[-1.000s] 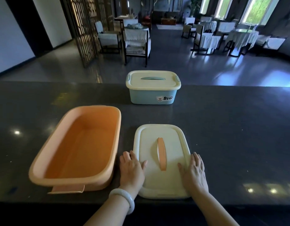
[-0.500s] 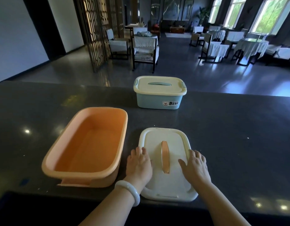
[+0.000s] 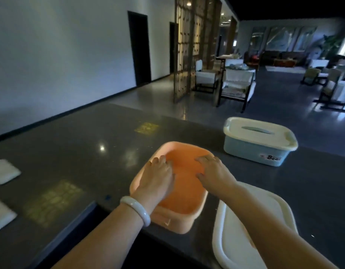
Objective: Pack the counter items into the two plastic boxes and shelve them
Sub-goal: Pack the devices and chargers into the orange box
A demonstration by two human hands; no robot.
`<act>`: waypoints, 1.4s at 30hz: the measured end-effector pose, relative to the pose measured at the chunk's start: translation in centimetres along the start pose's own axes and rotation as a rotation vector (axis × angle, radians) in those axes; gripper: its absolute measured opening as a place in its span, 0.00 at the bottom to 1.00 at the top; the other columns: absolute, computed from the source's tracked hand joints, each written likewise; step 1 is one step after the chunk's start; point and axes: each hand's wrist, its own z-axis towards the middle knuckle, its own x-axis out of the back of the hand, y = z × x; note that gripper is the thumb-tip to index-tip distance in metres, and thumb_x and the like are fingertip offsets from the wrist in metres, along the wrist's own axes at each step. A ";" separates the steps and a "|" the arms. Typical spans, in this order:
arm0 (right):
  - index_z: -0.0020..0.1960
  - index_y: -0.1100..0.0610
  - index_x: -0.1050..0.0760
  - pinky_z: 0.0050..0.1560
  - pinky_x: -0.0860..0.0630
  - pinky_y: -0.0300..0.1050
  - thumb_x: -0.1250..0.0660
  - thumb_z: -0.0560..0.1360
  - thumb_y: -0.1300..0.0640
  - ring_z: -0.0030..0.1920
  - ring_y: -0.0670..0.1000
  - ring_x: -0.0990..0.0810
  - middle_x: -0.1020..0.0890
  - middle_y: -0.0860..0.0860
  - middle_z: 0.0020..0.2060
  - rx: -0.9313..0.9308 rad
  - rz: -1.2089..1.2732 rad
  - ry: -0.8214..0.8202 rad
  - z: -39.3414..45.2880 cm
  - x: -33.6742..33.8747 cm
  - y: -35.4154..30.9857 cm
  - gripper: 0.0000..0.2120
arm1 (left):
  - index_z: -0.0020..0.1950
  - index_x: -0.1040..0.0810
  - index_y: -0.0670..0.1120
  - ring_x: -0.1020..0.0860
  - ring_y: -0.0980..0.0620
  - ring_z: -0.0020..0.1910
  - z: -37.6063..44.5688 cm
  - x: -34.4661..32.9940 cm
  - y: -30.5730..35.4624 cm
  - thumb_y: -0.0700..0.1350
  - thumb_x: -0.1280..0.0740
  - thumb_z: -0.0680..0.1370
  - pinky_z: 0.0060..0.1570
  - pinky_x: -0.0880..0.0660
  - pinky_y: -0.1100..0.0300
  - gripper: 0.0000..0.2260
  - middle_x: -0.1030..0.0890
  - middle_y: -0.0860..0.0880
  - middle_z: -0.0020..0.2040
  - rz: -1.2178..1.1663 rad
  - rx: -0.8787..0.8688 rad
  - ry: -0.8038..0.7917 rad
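Head view only: step in hand looks like positioning the open orange plastic box (image 3: 179,193) before loading, nothing packed yet. Box sits on the dark polished stone counter (image 3: 74,144) near its front edge, bare inside, long axis running away from the person. Left hand (image 3: 157,179) lies over the box's left rim, fingers spread fairly straight, some dipping inside; no clear wrap round the rim, so I read it as resting or pressing, not clamping (white bangle (image 3: 135,209) on that wrist). Right hand (image 3: 214,171) reaches across to the far right rim, fingertips on the edge, fingers loosely extended, also no firm grasp visible. Cream plastic lid (image 3: 264,226) lies flat just right of the box, partly under the right forearm. Pale blue plastic box with cream lid (image 3: 258,142) stands shut further back right, apart from the orange one. Two white flat pads (image 3: 5,171) lie at far left, blurred, likely the items to pack. Next move, my guess: release the box, reach well left for the pads, drop them in; motion blur limits finger detail
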 end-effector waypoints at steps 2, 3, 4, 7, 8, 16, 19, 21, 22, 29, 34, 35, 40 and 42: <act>0.73 0.52 0.36 0.70 0.36 0.51 0.39 0.78 0.55 0.70 0.55 0.35 0.32 0.52 0.70 0.144 -0.055 -0.043 2.0 -1.3 -3.7 0.23 | 0.62 0.28 0.46 0.26 0.44 0.57 -1.6 0.5 -3.6 0.55 0.40 0.79 0.53 0.30 0.51 0.17 0.26 0.45 0.58 0.045 0.070 -0.020; 0.72 0.53 0.34 0.69 0.35 0.51 0.39 0.78 0.58 0.69 0.55 0.34 0.30 0.52 0.69 0.205 -0.070 -0.059 2.9 -2.0 -5.6 0.23 | 0.63 0.28 0.46 0.26 0.44 0.57 -2.5 0.6 -5.3 0.55 0.39 0.79 0.53 0.31 0.51 0.17 0.26 0.46 0.58 0.065 0.106 -0.040; 0.71 0.54 0.33 0.69 0.34 0.51 0.39 0.77 0.59 0.68 0.56 0.32 0.29 0.53 0.68 0.253 -0.073 -0.080 3.7 -2.8 -7.6 0.22 | 0.63 0.29 0.46 0.26 0.44 0.57 -3.4 0.7 -7.0 0.55 0.40 0.79 0.54 0.31 0.51 0.18 0.26 0.46 0.58 0.090 0.141 -0.065; 0.70 0.55 0.32 0.67 0.33 0.50 0.36 0.77 0.56 0.66 0.56 0.30 0.28 0.54 0.66 0.375 -0.081 -0.168 5.6 -5.5 -13.6 0.22 | 0.63 0.30 0.46 0.27 0.44 0.59 -6.2 0.8 -12.1 0.55 0.40 0.79 0.56 0.32 0.51 0.18 0.27 0.45 0.59 0.138 0.255 -0.118; 0.70 0.55 0.32 0.67 0.33 0.50 0.36 0.77 0.55 0.66 0.57 0.31 0.28 0.54 0.66 0.414 -0.085 -0.201 6.1 -6.6 -15.6 0.22 | 0.62 0.30 0.46 0.28 0.45 0.59 -7.2 0.8 -13.8 0.56 0.40 0.79 0.56 0.32 0.51 0.18 0.27 0.46 0.59 0.146 0.287 -0.127; 0.71 0.54 0.34 0.67 0.34 0.50 0.36 0.77 0.54 0.67 0.56 0.33 0.30 0.54 0.66 0.568 -0.044 -0.409 9.1 -15.0 -28.9 0.23 | 0.66 0.32 0.45 0.30 0.43 0.62 -14.0 0.4 -27.5 0.54 0.41 0.80 0.59 0.34 0.51 0.19 0.29 0.45 0.63 0.156 0.476 -0.223; 0.73 0.53 0.35 0.66 0.33 0.51 0.35 0.77 0.54 0.67 0.56 0.33 0.31 0.54 0.67 0.587 -0.048 -0.465 10.1 -17.9 -33.2 0.25 | 0.64 0.31 0.46 0.30 0.43 0.62 -16.3 0.1 -31.9 0.54 0.41 0.79 0.59 0.34 0.51 0.18 0.29 0.45 0.62 0.152 0.540 -0.257; 0.73 0.53 0.35 0.66 0.32 0.51 0.35 0.77 0.54 0.67 0.56 0.33 0.31 0.54 0.67 0.596 -0.051 -0.503 10.6 -19.8 -35.9 0.25 | 0.64 0.30 0.46 0.30 0.43 0.62 -18.0 -0.4 -34.4 0.54 0.41 0.79 0.59 0.33 0.51 0.18 0.29 0.44 0.62 0.145 0.579 -0.283; 0.73 0.53 0.35 0.66 0.32 0.51 0.35 0.77 0.53 0.67 0.56 0.33 0.31 0.53 0.67 0.601 -0.054 -0.521 10.7 -20.7 -37.3 0.25 | 0.64 0.31 0.45 0.30 0.43 0.61 -18.8 -0.6 -35.6 0.55 0.41 0.79 0.58 0.33 0.51 0.18 0.29 0.44 0.62 0.141 0.602 -0.296; 0.71 0.53 0.33 0.63 0.30 0.48 0.33 0.77 0.49 0.65 0.54 0.29 0.29 0.52 0.67 0.628 -0.009 -0.611 11.3 -26.3 -44.0 0.25 | 0.70 0.35 0.46 0.30 0.44 0.64 -22.8 -3.3 -41.3 0.58 0.41 0.80 0.61 0.31 0.51 0.24 0.33 0.44 0.70 -0.005 0.910 -0.285; 0.71 0.53 0.34 0.62 0.31 0.48 0.37 0.78 0.46 0.65 0.53 0.30 0.29 0.52 0.67 0.622 0.030 -0.620 14.0 -29.1 -46.3 0.24 | 0.76 0.47 0.45 0.33 0.44 0.68 -21.8 -5.8 -42.9 0.64 0.40 0.77 0.64 0.31 0.49 0.35 0.37 0.43 0.73 -0.203 1.188 -0.258; 0.71 0.54 0.35 0.62 0.31 0.48 0.38 0.79 0.46 0.66 0.53 0.30 0.30 0.53 0.67 0.618 0.041 -0.606 14.8 -29.6 -46.8 0.24 | 0.77 0.49 0.45 0.33 0.44 0.67 -21.5 -6.2 -43.1 0.65 0.41 0.77 0.63 0.31 0.49 0.38 0.38 0.43 0.72 -0.228 1.241 -0.264; 0.74 0.55 0.39 0.63 0.31 0.50 0.38 0.78 0.44 0.68 0.54 0.33 0.33 0.53 0.69 0.631 0.143 -0.549 18.7 -31.8 -49.4 0.28 | 0.78 0.57 0.45 0.35 0.45 0.68 -18.7 -8.2 -43.8 0.69 0.41 0.74 0.60 0.29 0.49 0.45 0.40 0.43 0.72 -0.263 1.446 -0.172; 0.74 0.55 0.41 0.63 0.31 0.49 0.37 0.77 0.42 0.67 0.55 0.33 0.33 0.54 0.69 0.632 0.174 -0.524 20.4 -32.8 -50.6 0.31 | 0.78 0.59 0.46 0.36 0.44 0.69 -17.5 -8.9 -44.1 0.68 0.39 0.73 0.62 0.28 0.49 0.46 0.43 0.42 0.73 -0.260 1.517 -0.147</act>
